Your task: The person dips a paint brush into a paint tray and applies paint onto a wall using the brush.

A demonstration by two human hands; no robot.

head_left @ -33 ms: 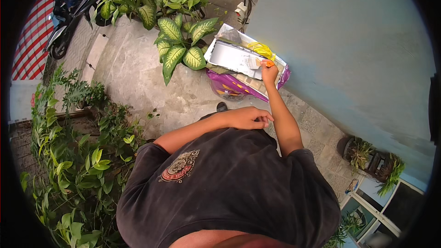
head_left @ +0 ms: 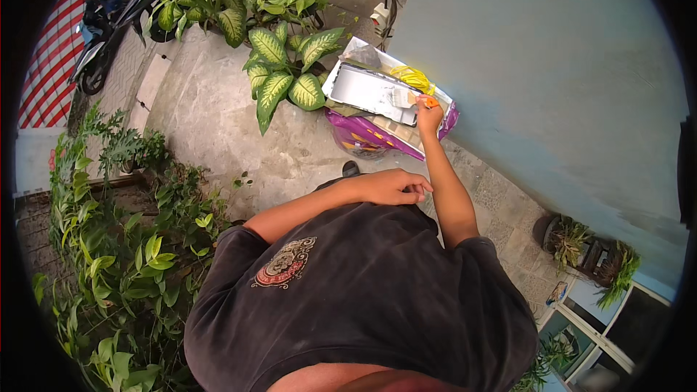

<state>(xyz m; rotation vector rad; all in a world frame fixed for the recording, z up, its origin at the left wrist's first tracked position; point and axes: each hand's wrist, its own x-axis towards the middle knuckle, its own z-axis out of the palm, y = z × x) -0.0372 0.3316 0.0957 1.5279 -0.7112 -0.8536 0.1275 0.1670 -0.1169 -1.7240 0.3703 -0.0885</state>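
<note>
A paintbrush (head_left: 404, 99) with an orange handle and pale bristles is gripped in my right hand (head_left: 429, 117). Its bristles are over the right end of a long tray (head_left: 359, 88), white inside with a dark rim; whether they touch it I cannot tell. My left hand (head_left: 404, 187) rests in front of my dark shirt, fingers loosely bent and slightly apart, holding nothing. Beside the tray, on its far side, lies a coil of yellow cord (head_left: 411, 78). Below the tray is a purple plastic bag (head_left: 363, 131), partly covered.
A blue-grey wall (head_left: 552, 58) rises along the right. Broad-leaved potted plants (head_left: 276, 76) stand beyond the tray to the left, and leafy plants (head_left: 138, 261) fill the lower left. Planters (head_left: 566, 241) sit by the wall at lower right. A motorbike (head_left: 94, 51) is far left.
My right hand and the brush have shifted slightly to the right over the tray. My left hand has not moved.
</note>
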